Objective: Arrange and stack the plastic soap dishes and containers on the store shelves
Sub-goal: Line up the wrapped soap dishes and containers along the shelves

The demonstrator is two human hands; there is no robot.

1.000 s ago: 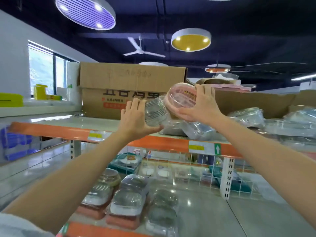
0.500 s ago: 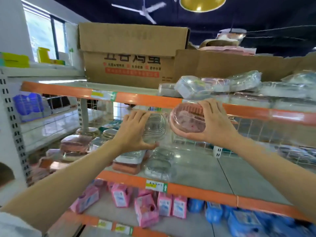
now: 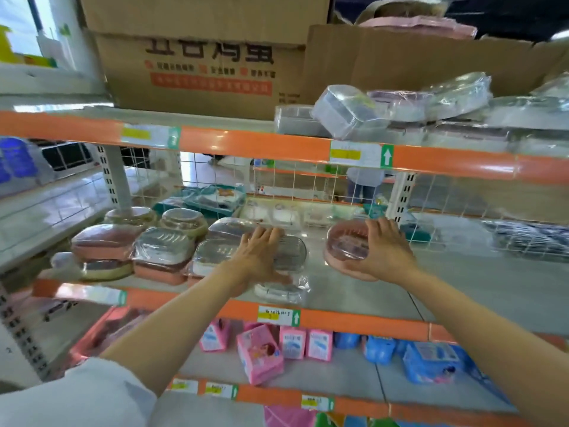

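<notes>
wrapped soap dishes crowd the middle shelf's left, cardboard boxes above, small packs below.

Store aisle with orange-edged shelving.
White slotted uprights and a wire mesh back panel carry the tiers; cardboard boxes stand on top; a daylit window lies at upper left.
</notes>
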